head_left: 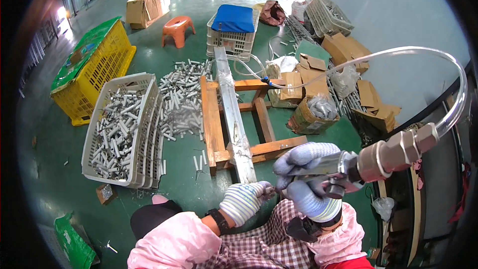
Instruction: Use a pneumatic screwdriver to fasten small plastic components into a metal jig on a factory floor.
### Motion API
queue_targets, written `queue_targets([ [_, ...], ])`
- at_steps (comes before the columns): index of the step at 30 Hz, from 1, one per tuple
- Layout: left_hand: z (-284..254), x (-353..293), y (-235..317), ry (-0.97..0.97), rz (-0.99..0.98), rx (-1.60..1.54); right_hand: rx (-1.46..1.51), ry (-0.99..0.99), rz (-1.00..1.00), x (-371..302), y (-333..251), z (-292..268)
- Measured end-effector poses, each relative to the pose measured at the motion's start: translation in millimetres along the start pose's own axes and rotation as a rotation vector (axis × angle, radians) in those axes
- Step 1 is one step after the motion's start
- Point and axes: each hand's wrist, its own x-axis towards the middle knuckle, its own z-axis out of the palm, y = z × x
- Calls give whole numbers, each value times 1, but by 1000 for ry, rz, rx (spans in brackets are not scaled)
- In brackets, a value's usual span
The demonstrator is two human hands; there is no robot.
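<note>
My right hand point(314, 204), in a striped knit glove, is wrapped round a metal air tool point(343, 169). A clear hose point(398, 52) runs from the tool's back end and arcs over to the left. My left hand point(242, 202), gloved the same way, has its fingers pressed together close by the tool's front end; whatever they pinch is too small to make out. Just beyond the left hand ends a long metal bar point(232, 114), laid across an orange-brown wooden frame point(209, 129). My checked apron point(264, 241) covers my lap below both hands.
At left, a white crate point(89, 162) holds many grey tubes, with a loose pile of tubes point(181, 99) beside it. Behind are a yellow crate point(107, 69), an orange stool point(178, 31) and a blue-topped crate point(233, 19). Cardboard boxes point(311, 119) stand along the right wall.
</note>
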Motion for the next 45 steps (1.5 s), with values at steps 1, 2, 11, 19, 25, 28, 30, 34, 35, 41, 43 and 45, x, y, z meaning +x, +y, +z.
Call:
queue_targets([
  [1, -1, 0, 0, -1, -1, -2, 23, 30, 32, -2, 2, -3],
  [2, -2, 1, 0, -60, -33, 40, 46, 60, 64, -3, 3, -6],
  [11, -7, 0, 14, 35, -38, -105, 80, 93, -6, 2, -2, -5],
  [19, 13, -1, -2, 108, 48, -224, -60, -98, 78, 2, 0, -9],
  [25, 0, -3, 9, 78, 6, -102, 82, 5, 31, -1, -2, -1],
  [28, 4, -2, 7, 105, 28, -87, 62, 37, 16, 0, -2, -7],
  [30, 5, 0, 6, 88, 25, -46, 138, 79, 4, 1, -6, -7],
  [34, 6, -1, 3, 92, 8, -36, 256, 224, -133, 4, -7, -9],
  [35, 6, -1, 0, 70, -12, -63, 281, 244, -152, 5, -12, -13],
  [41, -19, 10, -3, -280, -37, -902, 377, 349, -304, 12, 0, -64],
  [43, -22, 9, -14, -553, -209, -1244, 383, 408, -278, 7, 3, -75],
  [45, -4, 7, -10, -323, -80, -1101, 442, 391, -308, 4, 5, -86],
])
